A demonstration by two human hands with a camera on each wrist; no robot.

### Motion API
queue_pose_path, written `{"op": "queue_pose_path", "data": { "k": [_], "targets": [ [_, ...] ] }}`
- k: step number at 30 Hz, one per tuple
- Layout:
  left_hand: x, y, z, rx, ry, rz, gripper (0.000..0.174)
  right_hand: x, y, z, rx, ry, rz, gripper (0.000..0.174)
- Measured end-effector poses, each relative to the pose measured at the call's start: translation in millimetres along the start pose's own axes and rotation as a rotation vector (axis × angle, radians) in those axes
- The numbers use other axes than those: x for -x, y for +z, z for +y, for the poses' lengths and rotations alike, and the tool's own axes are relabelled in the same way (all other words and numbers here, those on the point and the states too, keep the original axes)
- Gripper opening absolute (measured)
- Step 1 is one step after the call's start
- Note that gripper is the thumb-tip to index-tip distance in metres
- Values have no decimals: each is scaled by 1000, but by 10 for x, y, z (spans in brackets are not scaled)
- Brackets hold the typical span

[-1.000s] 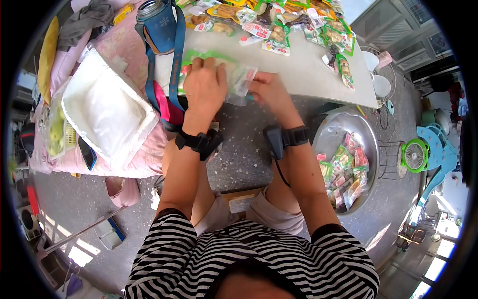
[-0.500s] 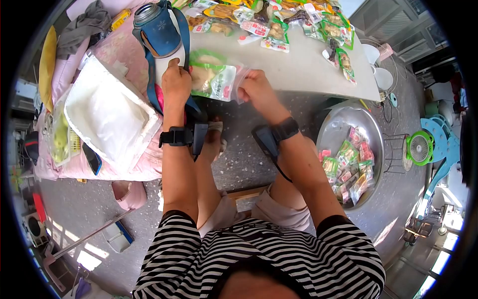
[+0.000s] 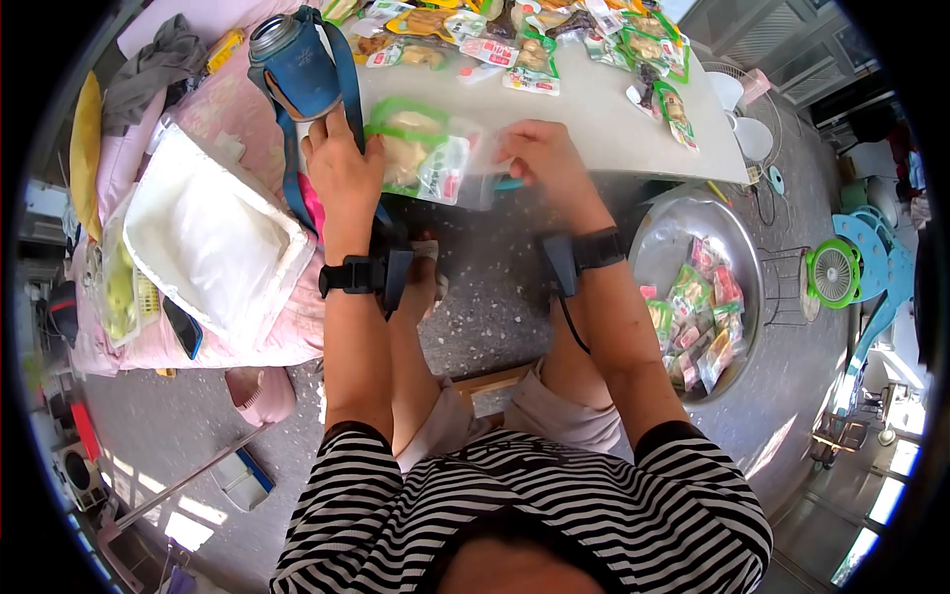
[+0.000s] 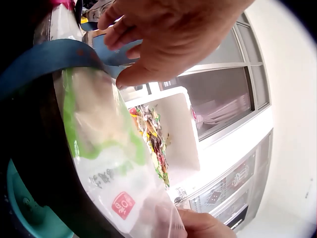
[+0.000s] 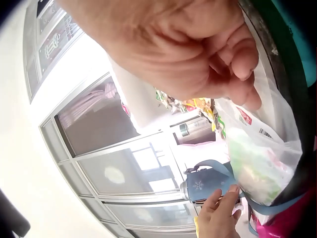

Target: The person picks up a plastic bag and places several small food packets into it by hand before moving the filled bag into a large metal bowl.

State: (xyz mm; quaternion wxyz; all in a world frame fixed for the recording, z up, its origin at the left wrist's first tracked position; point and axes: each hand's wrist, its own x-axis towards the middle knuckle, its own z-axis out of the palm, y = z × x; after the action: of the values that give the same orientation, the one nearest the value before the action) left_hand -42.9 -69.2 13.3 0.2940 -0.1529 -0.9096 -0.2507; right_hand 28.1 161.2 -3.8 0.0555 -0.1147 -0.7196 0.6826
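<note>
A food packet [image 3: 415, 150] with green and white print and a clear window showing pale contents lies along the near edge of the white table, its see-through end sticking out rightward. At that end is my right hand [image 3: 547, 163], fingers curled at the clear film; in the left wrist view some fingers show through the film. My left hand [image 3: 343, 176] is beside the packet's other end with fingers loosely extended, the thumb near the packet's edge. Just beyond those fingers stands a blue bottle [image 3: 302, 64] in a carrier, its strap [image 4: 54, 53] passing by the packet.
Several more food packets [image 3: 529, 57] are heaped at the table's [image 3: 594, 124] far side. To the right on the floor, a metal basin [image 3: 648, 233] holds packets. A white foam box [image 3: 213, 233] rests on a pink-covered bed at left. A green fan [image 3: 834, 272] stands farther right.
My left hand has come off the top of the packet to its left side, then shifted slightly up toward the bottle. The right hand, blurred, stays at the packet's clear end, slightly farther right.
</note>
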Motion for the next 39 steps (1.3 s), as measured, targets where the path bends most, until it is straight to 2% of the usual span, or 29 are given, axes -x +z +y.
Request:
{"op": "queue_pose_path", "data": {
  "k": [1,3,6,9,12,16,20,21,24,25,28,29,32,36,37,39],
  "targets": [
    [4,12,36,25,28,32,52,-10,-71,8,-18,-2,100,19],
    [19,18,161,196,82,-71,50,-24,-157,18,-8,12,275,26],
    [84,72,348,271,226,-198,51,-84,-127,33,-12,35,272,28],
    [137,122,503,237,295,-336,60,-297,-83,402,229,-255,214,26],
    [152,197,555,211,362,-342,65,-205,13,322,50,-184,71,23],
    [107,205,599,283,416,-333,66,-125,36,194,104,-411,128,14],
    [57,227,611,562,433,-363,62,26,-71,22,-231,-315,-136,11],
    [55,249,618,635,433,-365,59,58,-88,-24,-266,-312,-178,12],
    [69,219,704,856,232,-554,54,90,-191,9,-330,-288,-221,16],
    [79,205,782,917,197,-512,42,106,-218,4,-351,-272,-216,16],
    [68,290,773,807,177,-508,35,218,-261,-77,-335,-251,-175,20],
    [68,305,789,790,162,-460,28,262,-262,-110,-316,-249,-158,21],
    [44,308,741,868,66,-487,25,289,-251,-29,-163,-335,-170,23],
    [46,188,741,961,-18,-486,18,297,-278,132,-4,-251,-288,15],
    [37,125,763,944,-9,-486,17,359,-237,79,-113,-198,-252,16],
    [23,58,777,963,44,-475,16,387,-246,74,-113,-248,-245,18]
  ]
}}
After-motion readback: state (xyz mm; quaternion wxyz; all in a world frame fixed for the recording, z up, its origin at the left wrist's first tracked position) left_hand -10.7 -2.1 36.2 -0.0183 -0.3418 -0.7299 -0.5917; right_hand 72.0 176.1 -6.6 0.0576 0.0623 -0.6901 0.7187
